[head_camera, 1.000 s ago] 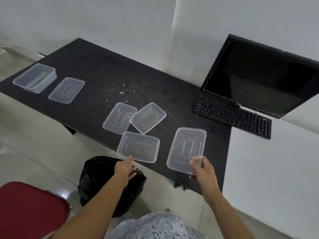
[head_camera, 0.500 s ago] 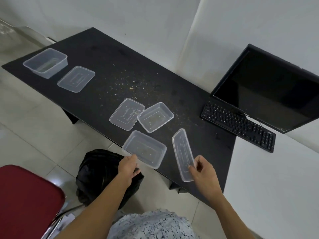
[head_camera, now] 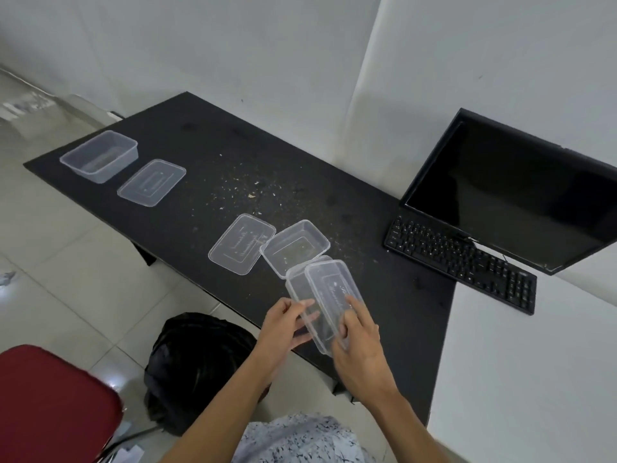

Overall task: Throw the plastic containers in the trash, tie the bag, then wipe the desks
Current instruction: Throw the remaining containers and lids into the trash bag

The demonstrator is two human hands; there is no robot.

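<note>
Black desk (head_camera: 200, 145), crumbs (head_camera: 252, 195), two containers (head_camera: 98, 155), two lids (head_camera: 152, 182)

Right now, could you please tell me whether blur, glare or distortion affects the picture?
Head view: the left hand, right hand and the container and lid they hold look slightly blurred; glare shines on the floor beside the chair; the wide lens skews the monitor.

Head view, sole camera: wide-angle, directed forward and down onto black desk (head_camera: 207, 145), seen closely from its near edge.
</note>
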